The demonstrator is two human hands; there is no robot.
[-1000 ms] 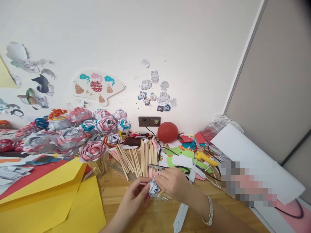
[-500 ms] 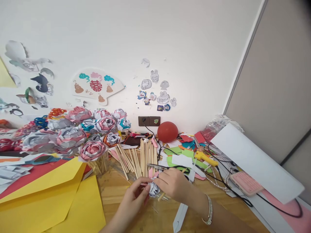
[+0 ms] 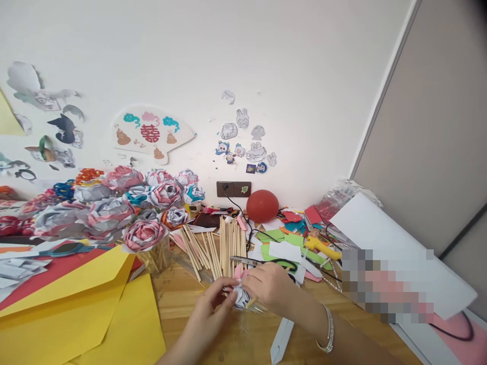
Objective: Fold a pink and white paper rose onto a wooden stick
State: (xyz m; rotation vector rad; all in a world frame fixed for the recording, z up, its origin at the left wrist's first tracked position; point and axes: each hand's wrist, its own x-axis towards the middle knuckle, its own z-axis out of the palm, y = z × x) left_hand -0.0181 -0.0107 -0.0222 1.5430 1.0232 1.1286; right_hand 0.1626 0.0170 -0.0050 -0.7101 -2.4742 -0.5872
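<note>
A small white and pink paper flower (image 3: 241, 296) is between my two hands, just above the wooden table. My left hand (image 3: 216, 303) pinches its left side between thumb and fingers. From the right, my right hand (image 3: 269, 289) closes over its upper edge, fingers curled around the petals; the fingertips are partly hidden. A short wooden stick (image 3: 251, 302) pokes out below my right hand. Right behind the flower lie scissors (image 3: 247, 261) with a dark handle. Under my right wrist rests a white folded paper strip (image 3: 282, 340).
Wooden sticks (image 3: 233, 246) lie in rows behind my hands. Finished paper flowers (image 3: 144, 235) stand at the left, above yellow paper (image 3: 125, 324). A red balloon (image 3: 262, 206), a yellow glue gun (image 3: 322, 248) with cables, and coloured paper scraps (image 3: 284, 251) are at the back right.
The paper flower has turned slightly between my hands, and the stick below my right hand sits at a slightly different angle. Both hands stay in nearly the same place.
</note>
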